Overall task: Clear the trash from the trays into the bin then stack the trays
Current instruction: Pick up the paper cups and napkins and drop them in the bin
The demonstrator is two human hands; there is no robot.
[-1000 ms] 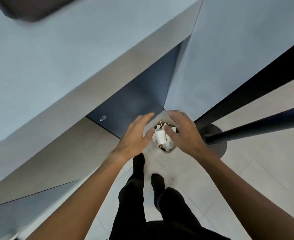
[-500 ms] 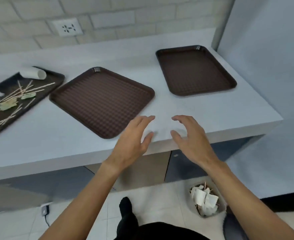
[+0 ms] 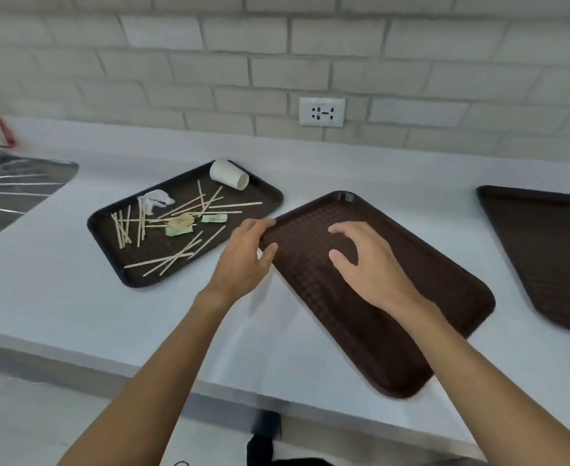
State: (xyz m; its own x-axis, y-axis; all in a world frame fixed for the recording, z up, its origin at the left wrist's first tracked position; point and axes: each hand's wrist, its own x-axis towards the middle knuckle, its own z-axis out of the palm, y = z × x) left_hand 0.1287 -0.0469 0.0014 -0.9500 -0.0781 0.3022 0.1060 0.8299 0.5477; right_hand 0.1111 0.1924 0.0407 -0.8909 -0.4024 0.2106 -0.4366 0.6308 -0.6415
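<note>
L hand at mid tray rim; R hand over it (both loose)

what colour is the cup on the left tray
White. The cup shows clearly in the head view.

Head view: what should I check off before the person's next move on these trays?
1. Left tray cleared: not ok; sticks, paper cup and tissue lie in it.
2. Middle tray empty: ok.
3. Right tray empty: cannot tell; partly cut off.
4. Right hand free: ok, holds nothing.
5. Left hand grips the middle tray's corner: cannot tell.
6. Bin in view: not ok.
</note>
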